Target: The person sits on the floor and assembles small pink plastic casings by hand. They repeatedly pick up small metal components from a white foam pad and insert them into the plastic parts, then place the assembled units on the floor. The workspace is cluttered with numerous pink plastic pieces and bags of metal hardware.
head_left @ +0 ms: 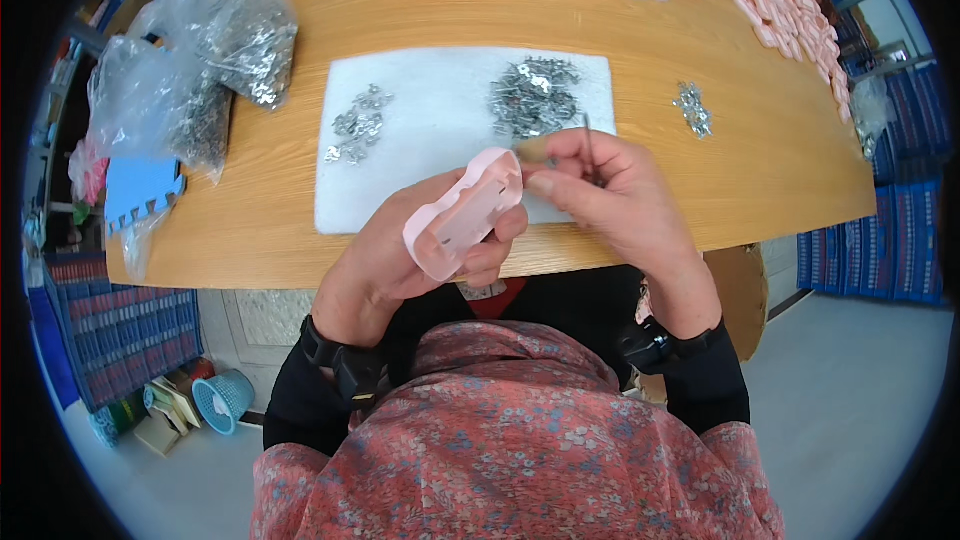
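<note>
While the pale pink, waisted plastic shell (432,240) is held above the near edge of the light-brown wooden table (440,25), its open side is turned up and toward 3 o'clock. Clock centre = that shell; 12 is the far side of the table.

Left hand (395,235): shell cradled from 9 o'clock and from below, fingers curled around it and fingertips seen past its 3 o'clock side. Grip closed on the shell; thumb position cannot be told.

Right hand (625,190): at 3 o'clock, thumb and forefinger nearly together beside the shell's far end. A slim, dark metal rod (588,133) is gripped among its bent fingers, upper end pointed to 12. Whether a small part is also pinched at the fingertips cannot be told.

Underneath, a white rectangular foam pad (435,90) is laid on the table. A dense heap of small silver metal parts (535,100) is placed on it at 1 o'clock, a looser silver cluster (360,125) between 10 and 11. Another small silver pile (693,110) is set on bare wood at 2.

Clear plastic bags (225,30) with silver pieces inside are stacked at 10, a blue foam tile (140,188) at 9. More pink plastic shells (790,20) are spread along the far edge, 11 to 2.
</note>
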`<state>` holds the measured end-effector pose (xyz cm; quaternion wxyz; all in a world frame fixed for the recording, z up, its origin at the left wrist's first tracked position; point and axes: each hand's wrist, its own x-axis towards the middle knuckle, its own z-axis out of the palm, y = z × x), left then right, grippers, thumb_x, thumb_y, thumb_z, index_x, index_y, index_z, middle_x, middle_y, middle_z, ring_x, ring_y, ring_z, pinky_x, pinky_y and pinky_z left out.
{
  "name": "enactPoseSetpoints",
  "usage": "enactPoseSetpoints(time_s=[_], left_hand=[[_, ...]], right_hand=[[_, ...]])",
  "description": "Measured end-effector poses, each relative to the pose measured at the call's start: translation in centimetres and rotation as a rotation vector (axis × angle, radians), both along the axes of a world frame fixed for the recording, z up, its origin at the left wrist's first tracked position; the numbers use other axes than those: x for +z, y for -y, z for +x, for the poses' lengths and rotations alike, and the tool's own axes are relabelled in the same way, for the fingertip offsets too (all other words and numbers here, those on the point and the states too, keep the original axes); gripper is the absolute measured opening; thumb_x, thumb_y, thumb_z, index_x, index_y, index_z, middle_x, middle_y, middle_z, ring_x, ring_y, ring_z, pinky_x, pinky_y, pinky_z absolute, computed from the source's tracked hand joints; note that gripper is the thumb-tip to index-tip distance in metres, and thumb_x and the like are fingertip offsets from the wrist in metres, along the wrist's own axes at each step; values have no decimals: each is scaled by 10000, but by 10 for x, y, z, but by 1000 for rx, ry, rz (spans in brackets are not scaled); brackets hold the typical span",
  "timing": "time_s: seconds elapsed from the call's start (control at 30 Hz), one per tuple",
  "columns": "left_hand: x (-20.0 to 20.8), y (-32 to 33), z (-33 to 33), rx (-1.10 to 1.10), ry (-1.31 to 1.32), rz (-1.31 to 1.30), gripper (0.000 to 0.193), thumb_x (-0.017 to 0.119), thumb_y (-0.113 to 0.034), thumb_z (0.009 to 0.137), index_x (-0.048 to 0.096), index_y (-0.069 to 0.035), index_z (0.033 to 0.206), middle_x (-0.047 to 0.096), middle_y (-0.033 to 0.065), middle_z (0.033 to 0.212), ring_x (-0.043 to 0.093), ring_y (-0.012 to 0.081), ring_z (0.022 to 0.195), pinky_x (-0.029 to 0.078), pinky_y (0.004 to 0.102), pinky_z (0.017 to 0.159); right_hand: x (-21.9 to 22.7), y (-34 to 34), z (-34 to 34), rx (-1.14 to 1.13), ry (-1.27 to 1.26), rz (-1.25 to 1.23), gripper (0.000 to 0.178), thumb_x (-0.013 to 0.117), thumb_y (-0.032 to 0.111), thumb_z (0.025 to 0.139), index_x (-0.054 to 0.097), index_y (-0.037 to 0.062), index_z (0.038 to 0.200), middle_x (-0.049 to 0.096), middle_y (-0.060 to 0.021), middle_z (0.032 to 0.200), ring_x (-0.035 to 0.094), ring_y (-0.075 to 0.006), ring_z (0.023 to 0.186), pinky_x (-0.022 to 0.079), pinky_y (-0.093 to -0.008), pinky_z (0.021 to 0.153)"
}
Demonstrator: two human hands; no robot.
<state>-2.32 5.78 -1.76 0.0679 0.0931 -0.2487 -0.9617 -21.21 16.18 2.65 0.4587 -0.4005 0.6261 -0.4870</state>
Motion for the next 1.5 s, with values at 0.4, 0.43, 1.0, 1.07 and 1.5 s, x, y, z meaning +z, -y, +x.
enactPoseSetpoints(time_s=[0.4,0.43,1.0,1.07,1.5], left_hand=[[8,-2,70,293,234,-54,509,618,-164,942,456,0,1396,651,94,1023,680,183,784,597,319,677],[4,-2,77,307,216,-36,494,630,-162,936,465,-16,1378,653,104,1031,690,205,818,608,349,703],[11,25,88,394,181,-35,503,596,-94,938,397,-58,1399,651,150,1076,683,247,978,599,423,816],[19,28,81,455,246,-46,515,604,-100,932,395,-57,1400,647,141,1053,683,243,958,599,401,793],[7,28,38,584,225,-122,560,715,-40,845,457,-64,1341,600,72,965,670,189,792,582,318,702]], right_hand=[[16,70,32,254,-769,-106,180,698,126,860,663,3,986,614,-77,802,555,-183,715,462,-302,659],[10,81,35,278,-804,-123,182,685,137,861,675,17,997,637,-122,828,597,-255,745,486,-346,683],[5,131,48,336,-841,-101,141,671,134,847,623,8,889,622,-116,799,604,-250,727,483,-358,659],[13,118,48,344,-789,-201,128,673,95,868,596,-6,883,582,-64,779,555,-138,703,458,-307,621],[18,65,48,272,-602,-228,95,689,79,848,621,27,888,579,-57,764,552,-137,671,454,-292,601]])
